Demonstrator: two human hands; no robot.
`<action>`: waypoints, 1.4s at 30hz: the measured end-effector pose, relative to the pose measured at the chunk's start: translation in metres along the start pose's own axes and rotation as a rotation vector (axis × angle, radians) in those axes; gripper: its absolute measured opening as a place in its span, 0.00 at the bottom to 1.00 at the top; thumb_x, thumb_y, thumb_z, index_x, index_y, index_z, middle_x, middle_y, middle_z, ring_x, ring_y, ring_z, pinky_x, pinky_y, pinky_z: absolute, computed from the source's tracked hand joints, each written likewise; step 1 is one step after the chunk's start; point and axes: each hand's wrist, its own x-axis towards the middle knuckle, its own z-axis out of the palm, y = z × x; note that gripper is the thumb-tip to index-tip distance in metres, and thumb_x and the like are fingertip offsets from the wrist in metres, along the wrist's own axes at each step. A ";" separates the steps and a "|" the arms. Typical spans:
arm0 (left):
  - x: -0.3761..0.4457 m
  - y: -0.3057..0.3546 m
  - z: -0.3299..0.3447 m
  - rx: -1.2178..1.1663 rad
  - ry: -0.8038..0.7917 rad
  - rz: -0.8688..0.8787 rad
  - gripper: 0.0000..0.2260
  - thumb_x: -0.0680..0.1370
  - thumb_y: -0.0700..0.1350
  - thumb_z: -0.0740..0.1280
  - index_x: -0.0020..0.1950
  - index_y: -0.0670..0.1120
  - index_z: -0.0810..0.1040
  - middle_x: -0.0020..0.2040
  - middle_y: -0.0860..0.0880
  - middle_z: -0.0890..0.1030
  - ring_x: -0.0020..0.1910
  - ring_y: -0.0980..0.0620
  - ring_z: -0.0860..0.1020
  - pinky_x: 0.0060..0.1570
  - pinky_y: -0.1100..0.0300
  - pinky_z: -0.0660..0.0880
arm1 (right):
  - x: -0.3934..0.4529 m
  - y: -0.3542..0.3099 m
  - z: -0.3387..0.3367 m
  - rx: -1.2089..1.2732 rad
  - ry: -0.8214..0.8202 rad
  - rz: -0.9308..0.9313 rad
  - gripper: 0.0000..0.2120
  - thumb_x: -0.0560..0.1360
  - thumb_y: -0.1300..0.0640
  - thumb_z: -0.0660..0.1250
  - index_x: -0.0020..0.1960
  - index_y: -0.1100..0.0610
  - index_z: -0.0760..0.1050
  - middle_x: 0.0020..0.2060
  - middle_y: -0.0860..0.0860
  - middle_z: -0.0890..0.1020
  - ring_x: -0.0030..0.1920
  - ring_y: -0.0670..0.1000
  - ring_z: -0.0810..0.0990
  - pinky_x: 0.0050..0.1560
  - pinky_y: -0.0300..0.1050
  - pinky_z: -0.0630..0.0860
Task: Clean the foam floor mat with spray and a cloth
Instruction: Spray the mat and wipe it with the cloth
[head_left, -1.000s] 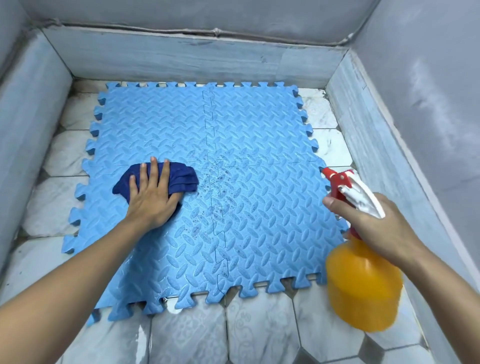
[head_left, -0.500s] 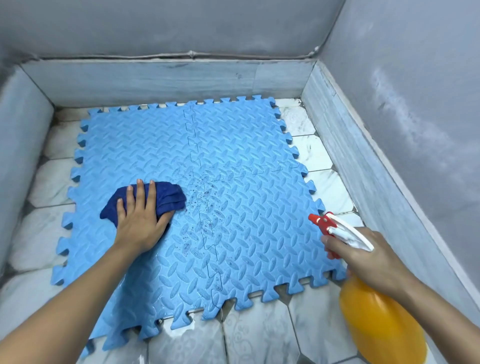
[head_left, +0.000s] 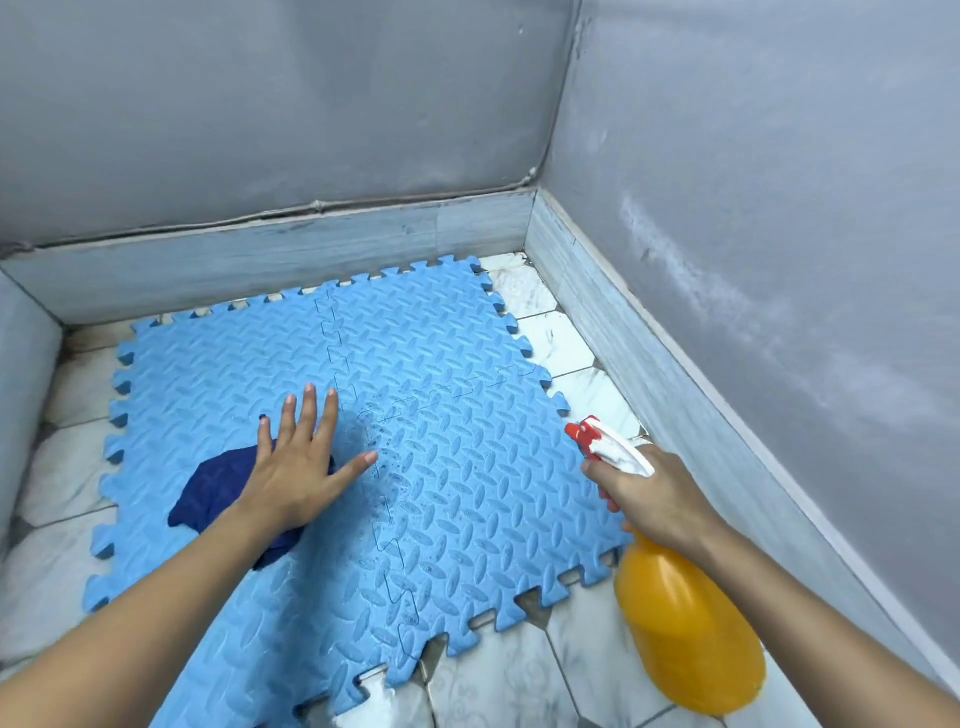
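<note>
— What am I looking at on your feed?

— I'm looking down at the blue foam mat (head_left: 441, 467), four interlocking tiles with a raised tread pattern, lying flat on the pale marble-look floor tiles (head_left: 582, 384) in a corner between grey walls (head_left: 260, 114). The mat is sitting close to the far skirting and a little off the right-hand one, where a strip of floor is showing.

— And the cloth?

— The dark blue cloth (head_left: 213, 493) is lying bunched on the left half of the mat. My left hand (head_left: 301, 473) is pressing down on it, palm flat, fingers (head_left: 306, 415) stretched out straight and spread, thumb pointing right. The fingertips are reaching past the cloth onto bare mat. It isn't gripping anything, just pressing flat.

— Where's the spray?

— My right hand (head_left: 654, 499) is holding the spray bottle (head_left: 685, 629) over the mat's near-right corner and the floor beside it. The fingers are wrapped tight around the neck under the white head, and the red nozzle (head_left: 584, 431) is pointing left, toward the middle of the mat. The orange body is hanging below the hand, tilted. I can't tell whether a finger is squeezing the trigger; the hand is covering it.

— Anything on the mat itself?

— Dark wet specks and a damp patch (head_left: 384, 462) are showing around the centre seam, just right of my left thumb. The near part of the mat is looking shiny too.
</note>
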 end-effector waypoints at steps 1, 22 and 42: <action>0.008 0.014 -0.008 0.018 0.015 0.052 0.45 0.67 0.77 0.40 0.76 0.53 0.31 0.75 0.50 0.30 0.75 0.48 0.32 0.72 0.44 0.34 | -0.002 0.004 -0.004 0.005 0.014 -0.003 0.12 0.72 0.52 0.70 0.39 0.61 0.79 0.34 0.58 0.83 0.37 0.61 0.83 0.32 0.53 0.80; 0.049 0.238 -0.043 0.207 0.179 0.577 0.39 0.75 0.69 0.44 0.78 0.47 0.36 0.78 0.45 0.37 0.77 0.45 0.39 0.74 0.43 0.41 | -0.050 0.101 -0.082 0.207 0.282 -0.173 0.43 0.63 0.36 0.76 0.73 0.37 0.59 0.66 0.37 0.74 0.67 0.41 0.72 0.66 0.52 0.72; 0.051 0.166 -0.057 0.101 0.216 0.412 0.40 0.75 0.69 0.45 0.77 0.48 0.35 0.78 0.45 0.36 0.77 0.45 0.38 0.74 0.43 0.39 | -0.076 0.089 -0.091 -0.036 0.689 -0.585 0.43 0.75 0.31 0.57 0.76 0.63 0.60 0.71 0.59 0.71 0.71 0.56 0.71 0.69 0.55 0.71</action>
